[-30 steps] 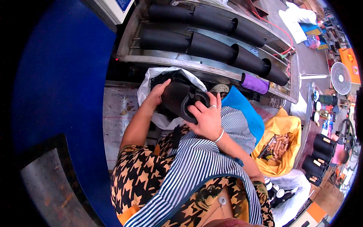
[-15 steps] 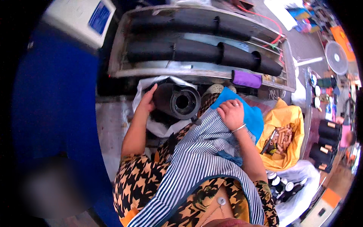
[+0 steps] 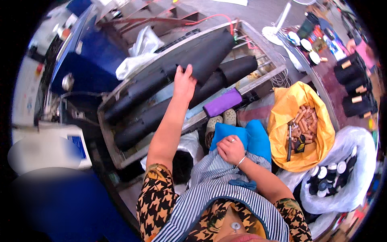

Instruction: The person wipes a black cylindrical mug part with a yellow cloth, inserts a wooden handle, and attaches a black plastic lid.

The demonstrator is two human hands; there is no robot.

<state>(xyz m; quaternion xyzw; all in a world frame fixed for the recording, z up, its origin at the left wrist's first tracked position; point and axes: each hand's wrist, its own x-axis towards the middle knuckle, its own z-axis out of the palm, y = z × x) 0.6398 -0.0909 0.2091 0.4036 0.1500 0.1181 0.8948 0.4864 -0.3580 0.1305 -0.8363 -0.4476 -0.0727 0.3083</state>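
My left hand (image 3: pixel 184 84) reaches out over the wooden-framed rack, its fingers and thumb at the end of a large black cylinder (image 3: pixel 211 54). This cylinder slants up to the right along the far row of black tubes. A nearer row of black tubes (image 3: pixel 155 115) lies beside it, partly hidden by my forearm. My right hand (image 3: pixel 231 149) rests with fingers lying loosely on my lap, at the edge of the blue cloth (image 3: pixel 258 139) and the striped apron (image 3: pixel 217 173). It holds nothing.
A purple roll (image 3: pixel 222 102) sits on the rack's near rail (image 3: pixel 177 136). A white bag (image 3: pixel 194 142) with a dark inside stands below it. To the right are a yellow sack (image 3: pixel 278 133) of brown pieces with a hammer-like tool (image 3: pixel 289 143), and a clear plastic bag (image 3: pixel 358 161) of black-and-white parts.
My left hand has moved from the black cylinder over the white bag up to the rack. The view has swung. My right hand still rests on my lap.
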